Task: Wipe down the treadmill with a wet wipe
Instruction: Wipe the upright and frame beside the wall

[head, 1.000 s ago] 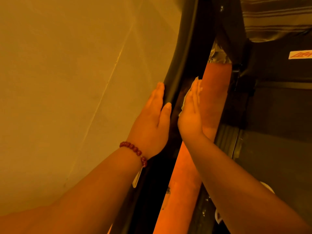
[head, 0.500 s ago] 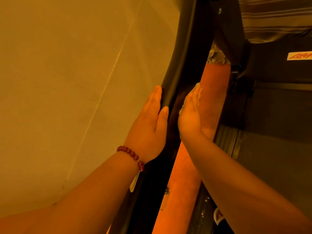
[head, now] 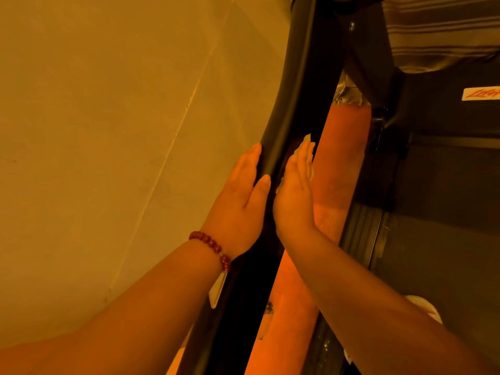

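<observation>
A black treadmill upright runs from the top middle down to the bottom of the head view. My left hand, with a red bead bracelet on the wrist, lies flat with straight fingers against the upright's left side. My right hand is flat against the upright's right side and presses a pale wet wipe to it. Only the wipe's edges show beyond the fingertips and under the palm. The treadmill's dark deck lies to the right.
A pale wall fills the left half. An orange strip of floor shows between the upright and the deck. A white label with red lettering sits on the treadmill at the far right. Striped fabric hangs at the top right.
Both hands slid a little down the upright and then back up it, with the wipe still under the right palm. They stay level with each other.
</observation>
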`<state>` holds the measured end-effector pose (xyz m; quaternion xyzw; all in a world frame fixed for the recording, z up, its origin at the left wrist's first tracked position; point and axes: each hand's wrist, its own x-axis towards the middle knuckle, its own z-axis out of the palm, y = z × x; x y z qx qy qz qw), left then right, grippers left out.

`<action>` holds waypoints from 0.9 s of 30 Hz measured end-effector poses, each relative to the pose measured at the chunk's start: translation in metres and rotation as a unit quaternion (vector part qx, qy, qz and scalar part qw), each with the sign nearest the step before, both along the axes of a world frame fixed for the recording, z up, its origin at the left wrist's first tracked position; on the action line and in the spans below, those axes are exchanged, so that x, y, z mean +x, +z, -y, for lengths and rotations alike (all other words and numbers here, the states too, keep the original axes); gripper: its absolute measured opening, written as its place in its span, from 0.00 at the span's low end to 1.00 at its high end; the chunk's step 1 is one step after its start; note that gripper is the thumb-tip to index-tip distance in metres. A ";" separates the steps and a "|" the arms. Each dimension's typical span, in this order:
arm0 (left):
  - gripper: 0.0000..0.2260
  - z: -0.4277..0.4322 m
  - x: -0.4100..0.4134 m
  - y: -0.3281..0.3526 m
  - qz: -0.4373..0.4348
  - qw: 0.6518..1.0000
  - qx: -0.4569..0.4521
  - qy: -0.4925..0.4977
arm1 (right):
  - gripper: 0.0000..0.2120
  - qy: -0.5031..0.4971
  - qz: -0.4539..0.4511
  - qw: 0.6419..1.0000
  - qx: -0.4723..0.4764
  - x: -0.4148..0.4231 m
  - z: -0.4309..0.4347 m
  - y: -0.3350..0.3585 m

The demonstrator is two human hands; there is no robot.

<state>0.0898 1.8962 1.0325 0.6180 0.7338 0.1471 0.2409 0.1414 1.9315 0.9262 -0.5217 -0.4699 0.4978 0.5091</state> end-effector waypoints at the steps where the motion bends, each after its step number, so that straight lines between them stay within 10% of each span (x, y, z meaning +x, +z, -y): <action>1: 0.22 -0.004 -0.001 0.000 -0.002 1.000 -0.021 0.003 | 0.24 0.007 -0.003 1.000 -0.002 0.002 -0.001 0.003; 11: 0.21 -0.036 0.010 0.002 0.043 0.998 -0.036 0.026 | 0.22 0.045 -0.139 0.988 0.046 0.009 0.008 0.026; 27: 0.20 -0.037 0.009 0.004 0.052 0.997 -0.041 0.033 | 0.23 0.057 -0.103 0.986 0.120 0.018 -0.024 0.027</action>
